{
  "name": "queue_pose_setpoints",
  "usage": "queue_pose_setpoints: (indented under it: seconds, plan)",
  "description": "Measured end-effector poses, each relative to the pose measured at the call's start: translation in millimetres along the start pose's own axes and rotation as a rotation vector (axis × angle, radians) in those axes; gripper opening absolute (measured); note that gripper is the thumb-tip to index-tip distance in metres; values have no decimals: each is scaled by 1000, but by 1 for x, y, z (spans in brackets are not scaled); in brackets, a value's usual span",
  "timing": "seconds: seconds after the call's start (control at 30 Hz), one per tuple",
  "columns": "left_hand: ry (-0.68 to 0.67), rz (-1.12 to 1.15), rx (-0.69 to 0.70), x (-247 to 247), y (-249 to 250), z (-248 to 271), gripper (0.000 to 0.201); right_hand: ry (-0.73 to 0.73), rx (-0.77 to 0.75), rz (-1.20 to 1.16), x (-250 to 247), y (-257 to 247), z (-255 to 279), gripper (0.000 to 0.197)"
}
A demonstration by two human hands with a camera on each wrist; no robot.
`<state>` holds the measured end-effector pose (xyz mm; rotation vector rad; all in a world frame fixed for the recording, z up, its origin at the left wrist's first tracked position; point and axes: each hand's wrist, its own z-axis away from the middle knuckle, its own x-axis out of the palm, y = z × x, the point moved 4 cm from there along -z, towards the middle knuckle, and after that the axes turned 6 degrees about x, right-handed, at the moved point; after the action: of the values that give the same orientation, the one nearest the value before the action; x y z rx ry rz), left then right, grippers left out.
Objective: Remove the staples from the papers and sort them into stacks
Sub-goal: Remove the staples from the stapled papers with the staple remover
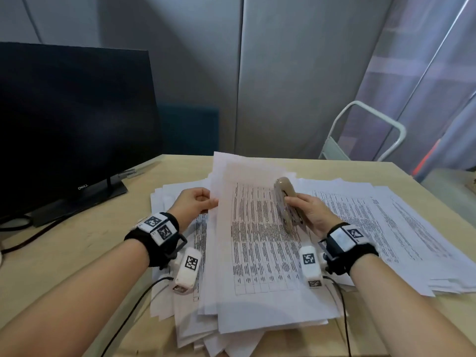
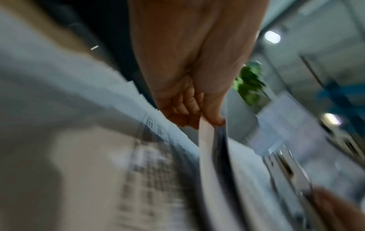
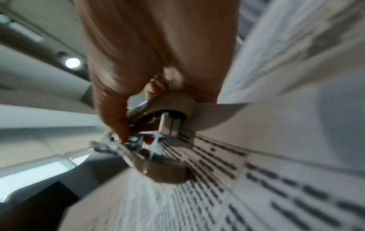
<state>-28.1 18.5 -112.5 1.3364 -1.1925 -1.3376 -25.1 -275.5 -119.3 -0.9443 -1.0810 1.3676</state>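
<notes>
Head view, clock directions taken on its frame: my left hand (image 1: 195,202) pinches the left edge of a lifted bundle of white printed sheets (image 1: 260,228) between thumb and curled fingers; the left wrist view confirms several sheet edges in that pinch. My right hand (image 1: 309,212) is wrapped around a beige plastic stapler-shaped tool with metal jaws (image 1: 286,204), held over the bundle near its 1 o'clock corner. A fanned stack of white printed papers (image 1: 386,222) lies at 3 o'clock on the pale wooden desk (image 1: 77,253), and more loose sheets spread under the bundle toward 6 o'clock.

Risks, my judgement: no staple is visible in any view, so I could bite in the wrong spot and tear a corner. The thin pinch might let sheets slip and mix with the untidy pile below.

Legible writing: "DELL" on the black monitor (image 1: 72,119) at 9 o'clock. Table text on the sheets is too blurred to read.
</notes>
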Motion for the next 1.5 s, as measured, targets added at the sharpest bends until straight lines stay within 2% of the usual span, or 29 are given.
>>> queue_pose_setpoints:
  seconds: [0.1, 0.17, 0.23, 0.3, 0.33, 0.47, 0.53, 0.6, 0.67, 0.73, 0.8, 0.87, 0.93, 0.97, 1.03, 1.17, 1.37, 1.5]
  plan:
    - [11, -581, 37, -6, -2, -4, 23, 183, -68, 190, -3, -13, -5, 10]
    - [15, -878, -137, -15, -9, -4, 49, 368, -85, 337, -19, -24, -8, 22]
    - [0, -993, -349, -29, -18, -1, 75, 508, -22, 614, -45, -34, -9, 29]
    - [34, -886, -402, -39, -21, -3, 91, 588, 82, 850, -76, -39, -8, 36]
    - [72, -774, -383, -43, -21, -5, 91, 614, 134, 932, -92, -38, -8, 38]
    - [130, -325, -328, -35, -25, -1, 60, 688, 240, 1165, -138, -35, 4, 40]
    - [48, -220, -329, -14, -22, 7, 59, 682, 327, 1260, -149, -33, 11, 40]
    - [-30, -289, -275, 7, -21, 11, 66, 670, 389, 1337, -154, -31, 16, 44]
    - [-57, -422, -172, 21, -18, 12, 73, 646, 383, 1363, -148, -32, 16, 53]
    - [-91, -557, -87, 31, -11, 14, 79, 557, 238, 1329, -122, -39, 16, 52]
    - [-142, -855, -27, 39, -6, 16, 81, 406, 96, 1252, -78, -44, 17, 40]
    - [-275, -1117, -10, 48, -8, 16, 92, 263, -26, 1176, -30, -46, 14, 27]
    - [-436, -1152, -80, 52, -16, 15, 105, 140, -111, 1103, 14, -44, 11, 37]
    - [-477, -1143, -118, 53, -20, 15, 109, 76, -138, 1080, 33, -42, 9, 45]
    - [-491, -1153, -156, 53, -25, 14, 115, -12, -183, 1118, 65, -35, 4, 51]
    - [-467, -1193, -175, 56, -30, 15, 119, -27, -208, 1238, 96, -21, -6, 47]
    - [-490, -1234, -188, 59, -31, 14, 119, 13, -236, 1281, 103, -10, -10, 48]
    - [-502, -1258, -201, 59, -32, 13, 117, 49, -257, 1359, 119, -6, -13, 38]
